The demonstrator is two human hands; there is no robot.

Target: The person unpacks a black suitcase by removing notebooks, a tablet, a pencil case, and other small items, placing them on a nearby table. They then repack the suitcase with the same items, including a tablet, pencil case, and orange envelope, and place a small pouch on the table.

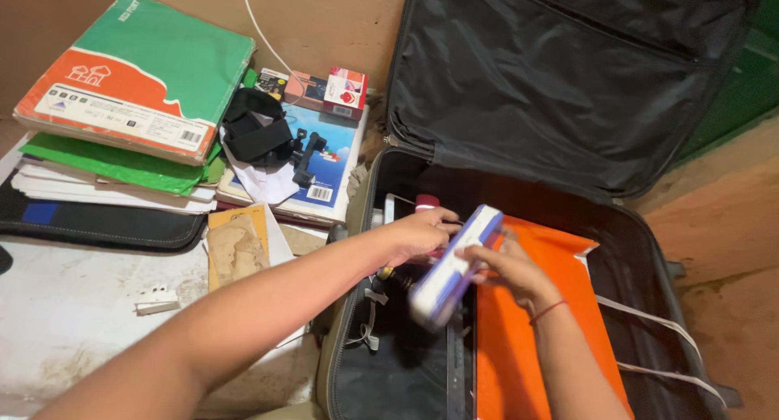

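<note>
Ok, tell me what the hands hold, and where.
Both hands grip a white and purple box over the suitcase: left hand near its top, right hand along its side.

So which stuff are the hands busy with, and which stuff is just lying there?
In use:
- white and purple box, held by left hand and right hand
- open black suitcase
- orange folder inside it

Just lying about:
- green and orange book on a pile
- small red box
- black strap

Warm dim indoor light, soft shadows, motion blur (near the hands)
</note>
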